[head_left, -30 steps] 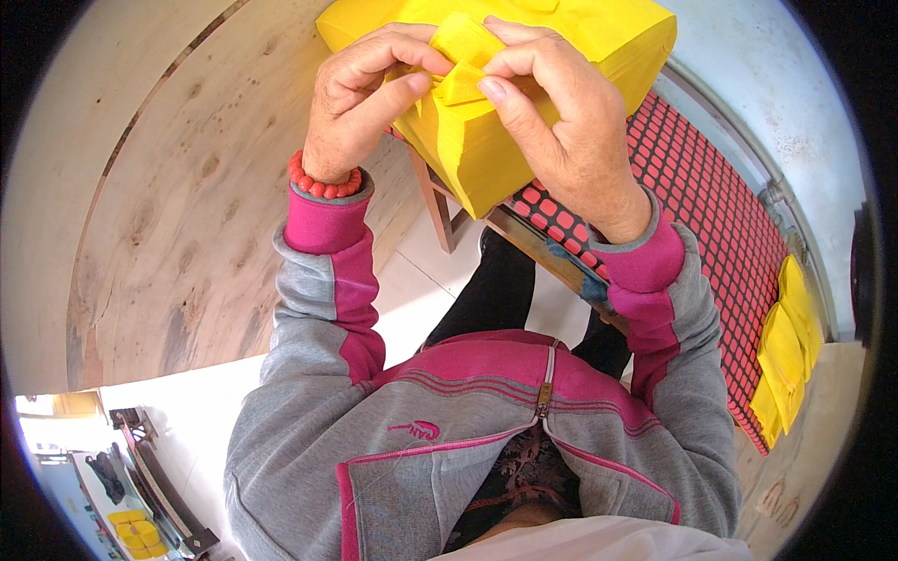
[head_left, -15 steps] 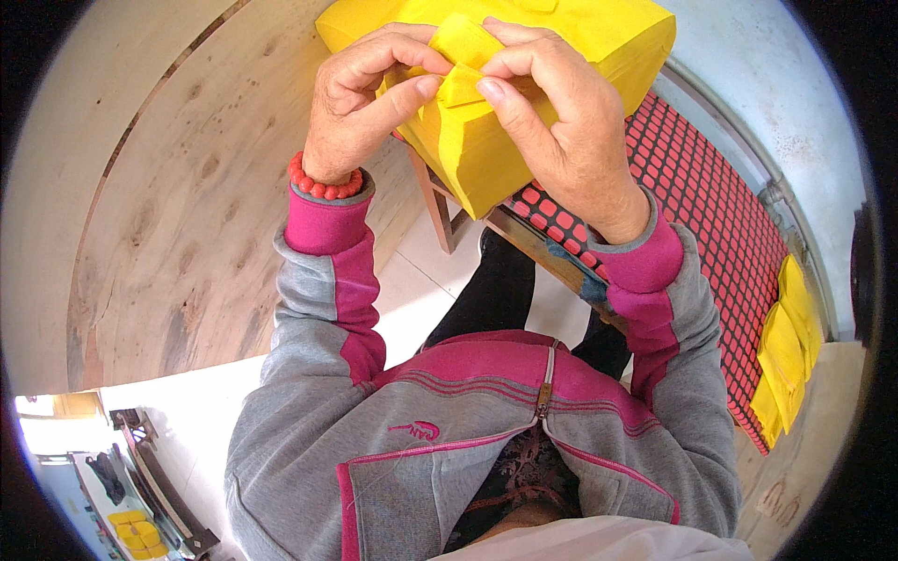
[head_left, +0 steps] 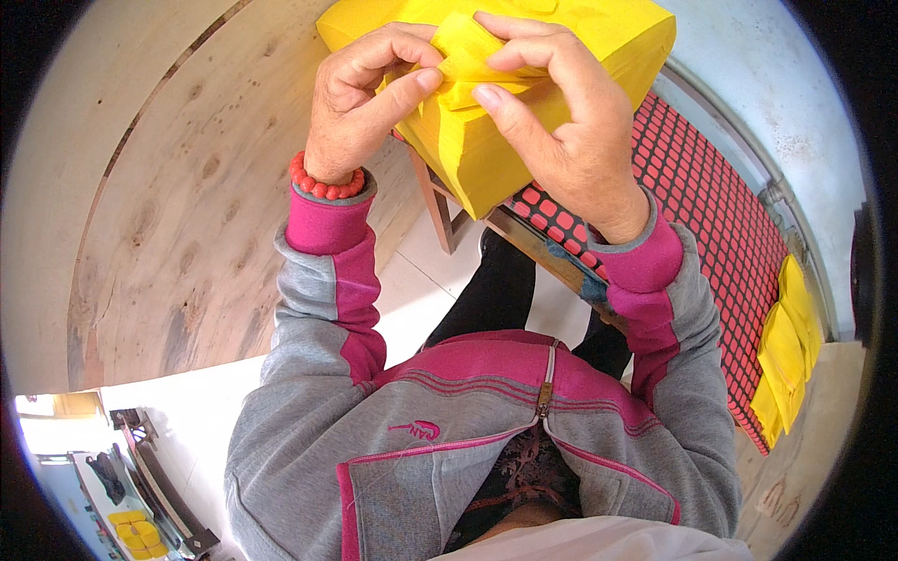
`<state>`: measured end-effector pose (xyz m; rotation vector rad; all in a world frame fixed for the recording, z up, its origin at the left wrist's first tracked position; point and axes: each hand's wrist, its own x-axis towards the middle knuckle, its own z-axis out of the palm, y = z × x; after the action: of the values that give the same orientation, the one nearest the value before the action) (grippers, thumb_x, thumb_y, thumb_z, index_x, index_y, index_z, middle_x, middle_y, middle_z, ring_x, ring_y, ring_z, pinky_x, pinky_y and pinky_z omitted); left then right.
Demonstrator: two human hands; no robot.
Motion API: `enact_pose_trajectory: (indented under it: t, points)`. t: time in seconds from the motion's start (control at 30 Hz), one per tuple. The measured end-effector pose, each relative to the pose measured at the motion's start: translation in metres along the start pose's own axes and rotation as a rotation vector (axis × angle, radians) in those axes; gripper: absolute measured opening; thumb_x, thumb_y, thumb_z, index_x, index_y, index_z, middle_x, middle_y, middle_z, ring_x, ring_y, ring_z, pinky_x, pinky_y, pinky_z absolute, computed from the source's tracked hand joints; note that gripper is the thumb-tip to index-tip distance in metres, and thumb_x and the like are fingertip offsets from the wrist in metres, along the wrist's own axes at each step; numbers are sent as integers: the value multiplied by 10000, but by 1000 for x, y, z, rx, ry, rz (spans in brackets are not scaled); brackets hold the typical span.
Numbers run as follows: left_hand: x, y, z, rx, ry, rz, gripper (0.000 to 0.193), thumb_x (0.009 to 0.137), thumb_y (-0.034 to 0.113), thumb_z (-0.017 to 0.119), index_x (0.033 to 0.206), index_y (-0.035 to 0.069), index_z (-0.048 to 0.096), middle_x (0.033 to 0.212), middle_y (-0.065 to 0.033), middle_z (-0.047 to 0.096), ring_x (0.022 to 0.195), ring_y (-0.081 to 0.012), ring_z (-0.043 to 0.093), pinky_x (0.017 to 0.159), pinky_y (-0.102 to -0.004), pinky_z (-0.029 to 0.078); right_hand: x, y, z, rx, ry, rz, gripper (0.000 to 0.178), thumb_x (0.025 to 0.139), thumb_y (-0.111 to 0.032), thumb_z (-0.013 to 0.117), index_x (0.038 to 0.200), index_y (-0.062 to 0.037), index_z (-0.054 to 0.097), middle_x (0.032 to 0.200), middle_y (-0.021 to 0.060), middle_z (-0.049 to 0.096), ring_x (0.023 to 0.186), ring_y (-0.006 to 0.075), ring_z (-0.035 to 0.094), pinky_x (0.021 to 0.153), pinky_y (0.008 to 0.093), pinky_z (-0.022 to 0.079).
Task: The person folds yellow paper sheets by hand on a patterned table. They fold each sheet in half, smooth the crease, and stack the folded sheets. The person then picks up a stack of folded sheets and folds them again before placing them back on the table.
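Wooden panel: a large, pale board with brown knots and dark stains [head_left: 187, 234] fills the left side; neither hand touches it.
Bench: a long wooden bench with a red-and-black patterned cover [head_left: 692, 206] runs toward the lower right.
Yellow bag: a boxy bag of soft, bright yellow fabric [head_left: 468, 159] is at the upper left end of the bench; its lowest corner seems to pass over the front edge. In my judgement, strong pressing at this corner could tip the bag or crease its wall.
Yellow pile: flat, folded pieces of yellow fabric [head_left: 784, 346] lie at the lower right end of the bench, well apart from the hands.
Right hand: the bare right hand [head_left: 580, 122] touches the fabric; its thumb stands apart from the fingers.
Left hand: the bare left hand [head_left: 351, 103] has thumb and forefinger pinched together on the fold.
Yellow fold: a narrow, bunched strip of yellow fabric [head_left: 463, 47] is between both hands, above the bag's near corner; I cannot tell if it belongs to the bag. It could slip or loosen, because the right hand's grip is wide.
Bracelet: round red beads [head_left: 325, 184] circle the left wrist.
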<state>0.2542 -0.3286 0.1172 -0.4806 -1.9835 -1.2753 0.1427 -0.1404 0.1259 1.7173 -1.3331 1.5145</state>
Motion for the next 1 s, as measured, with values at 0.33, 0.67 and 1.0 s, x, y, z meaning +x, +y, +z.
enact_pose_trajectory:
  t: [0.33,0.67,1.0]
  points:
    - [-1,2,7,-80,96,-30,75,945,0,635,1014,-7,664,1090,-64,679,999,-111,618,903,-258,485,9,7,-14,-67,-142,-169,145,861,-103,703,947,-11,630,1135,201,671,1034,386,645,889,427,513]
    - [-2,-1,6,-53,106,-18,84,944,23,663,1024,-3,672,1089,-64,684,983,-113,641,889,-256,503,4,8,-15,-142,-255,-101,118,908,-98,666,972,-1,641,1172,231,652,1108,382,628,927,407,493]
    - [-3,-2,9,-45,138,-4,85,941,22,668,1023,-1,667,1089,-74,686,974,-114,648,885,-257,511,2,7,-10,-122,-236,-64,95,919,-72,659,980,-4,634,1165,200,654,1036,327,655,894,360,499]
